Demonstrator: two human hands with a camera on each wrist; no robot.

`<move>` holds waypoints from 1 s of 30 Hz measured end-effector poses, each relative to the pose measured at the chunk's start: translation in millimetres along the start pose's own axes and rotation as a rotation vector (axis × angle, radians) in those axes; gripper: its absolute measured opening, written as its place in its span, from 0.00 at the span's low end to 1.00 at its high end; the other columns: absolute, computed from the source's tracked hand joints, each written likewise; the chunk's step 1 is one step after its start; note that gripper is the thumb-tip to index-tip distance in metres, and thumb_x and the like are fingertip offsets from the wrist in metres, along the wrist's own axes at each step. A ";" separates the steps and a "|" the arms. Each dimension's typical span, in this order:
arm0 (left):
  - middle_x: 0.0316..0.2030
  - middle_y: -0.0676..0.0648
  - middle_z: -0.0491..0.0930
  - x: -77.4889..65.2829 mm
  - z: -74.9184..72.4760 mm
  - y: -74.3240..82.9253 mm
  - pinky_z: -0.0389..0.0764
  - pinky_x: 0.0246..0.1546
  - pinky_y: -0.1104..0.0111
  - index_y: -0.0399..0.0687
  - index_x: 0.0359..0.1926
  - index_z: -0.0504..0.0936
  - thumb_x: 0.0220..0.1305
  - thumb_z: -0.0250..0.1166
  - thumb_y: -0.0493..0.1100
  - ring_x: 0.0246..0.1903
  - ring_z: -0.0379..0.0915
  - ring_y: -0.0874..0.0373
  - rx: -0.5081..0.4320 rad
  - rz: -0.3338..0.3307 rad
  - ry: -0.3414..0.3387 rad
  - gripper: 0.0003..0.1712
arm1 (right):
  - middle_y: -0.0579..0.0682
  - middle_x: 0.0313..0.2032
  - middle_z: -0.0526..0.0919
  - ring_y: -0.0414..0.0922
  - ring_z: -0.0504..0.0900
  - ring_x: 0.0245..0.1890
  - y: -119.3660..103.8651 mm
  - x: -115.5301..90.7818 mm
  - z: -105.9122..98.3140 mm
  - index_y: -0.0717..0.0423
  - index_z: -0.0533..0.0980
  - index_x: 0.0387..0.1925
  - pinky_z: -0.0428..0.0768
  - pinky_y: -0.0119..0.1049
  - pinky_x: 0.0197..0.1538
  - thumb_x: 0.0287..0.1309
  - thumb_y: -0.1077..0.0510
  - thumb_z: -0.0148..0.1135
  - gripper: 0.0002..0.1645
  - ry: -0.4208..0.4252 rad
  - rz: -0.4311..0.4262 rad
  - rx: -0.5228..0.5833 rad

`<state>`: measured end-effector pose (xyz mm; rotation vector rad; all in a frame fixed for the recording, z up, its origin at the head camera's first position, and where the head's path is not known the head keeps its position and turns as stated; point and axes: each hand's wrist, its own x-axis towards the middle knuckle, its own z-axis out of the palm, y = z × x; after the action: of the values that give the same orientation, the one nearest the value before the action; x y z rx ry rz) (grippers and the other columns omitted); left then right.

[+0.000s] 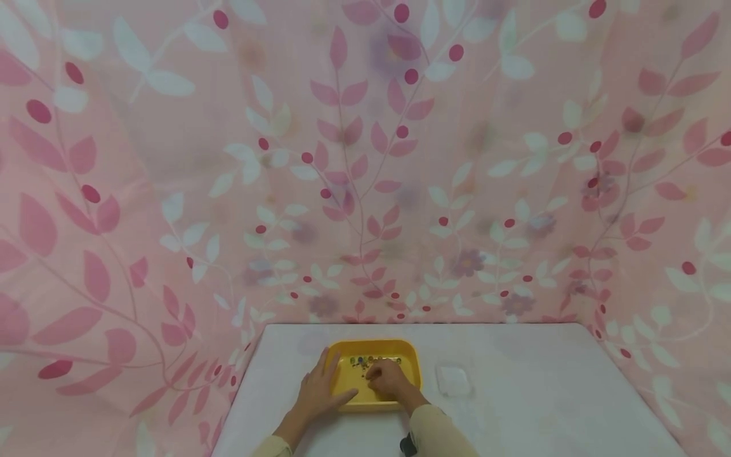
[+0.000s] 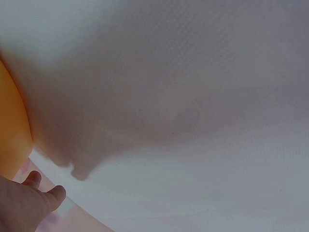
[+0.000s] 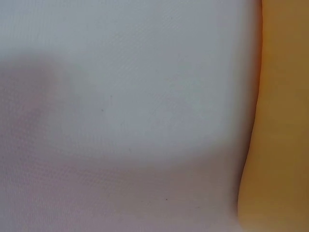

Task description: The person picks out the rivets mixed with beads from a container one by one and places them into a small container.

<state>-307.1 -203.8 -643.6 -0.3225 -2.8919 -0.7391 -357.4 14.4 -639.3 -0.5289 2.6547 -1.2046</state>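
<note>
A shallow yellow tray [image 1: 374,346] sits on the white table, with several small glassy round pieces like marbles or beads [image 1: 360,360] along its far side and tinier bits just in front of them. Fingers spread, my left hand [image 1: 317,392] lies along the tray's left rim, its thumb reaching over the near corner. My right hand [image 1: 389,378] is inside the tray with bent fingers, their tips right at the small bits; I cannot tell whether they pinch one. The left wrist view has the tray's outer wall [image 2: 10,121] beside some left fingers [image 2: 34,193]. In the right wrist view only the tray wall [image 3: 282,121] and table show.
To the right of the tray lies a clear, square plastic container or lid [image 1: 454,381]. The white table [image 1: 548,381] extends to both sides, bordered at the back and sides by pink leaf-patterned cloth [image 1: 365,190]. A dark band [image 1: 408,444] sits near the right wrist.
</note>
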 end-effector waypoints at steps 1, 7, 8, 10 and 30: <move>0.77 0.36 0.48 0.0 0.5 -0.3 0.66 0.58 0.34 0.52 0.77 0.56 0.54 0.61 0.77 0.68 0.62 0.34 -0.001 0.004 0.002 0.58 | 0.46 0.32 0.83 0.40 0.76 0.33 -0.1 -0.6 -0.2 0.57 0.86 0.32 0.79 0.38 0.40 0.51 0.65 0.72 0.04 0.002 -0.003 0.000; 0.77 0.36 0.47 -0.4 2.0 -0.3 0.65 0.60 0.34 0.53 0.77 0.55 0.54 0.60 0.77 0.69 0.61 0.34 -0.003 -0.005 -0.009 0.58 | 0.45 0.31 0.83 0.40 0.75 0.33 2.1 -1.2 -1.1 0.56 0.86 0.31 0.78 0.37 0.38 0.52 0.65 0.71 0.03 0.012 0.020 0.024; 0.77 0.36 0.47 -0.7 1.8 0.0 0.65 0.60 0.34 0.53 0.77 0.55 0.54 0.60 0.77 0.69 0.60 0.34 -0.003 -0.008 -0.012 0.58 | 0.45 0.31 0.83 0.40 0.75 0.32 2.7 -1.0 -0.9 0.56 0.86 0.31 0.78 0.37 0.37 0.52 0.65 0.71 0.03 0.010 0.024 0.028; 0.77 0.36 0.47 -1.1 0.9 0.7 0.64 0.60 0.34 0.53 0.77 0.55 0.54 0.61 0.76 0.69 0.60 0.34 -0.004 -0.013 -0.013 0.58 | 0.44 0.30 0.83 0.41 0.75 0.32 3.2 -0.7 -0.4 0.56 0.86 0.31 0.77 0.37 0.37 0.52 0.65 0.71 0.03 0.006 0.030 0.038; 0.78 0.37 0.45 -1.9 2.0 -0.5 0.61 0.62 0.32 0.56 0.77 0.54 0.54 0.62 0.75 0.70 0.58 0.34 -0.027 -0.032 -0.016 0.57 | 0.43 0.27 0.82 0.39 0.74 0.30 6.2 1.7 3.7 0.60 0.85 0.26 0.77 0.34 0.35 0.52 0.64 0.72 0.03 0.030 0.022 0.041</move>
<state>-305.5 -203.6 -645.9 -0.2872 -2.9114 -0.7845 -359.4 15.0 -646.5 -0.4777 2.6468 -1.2673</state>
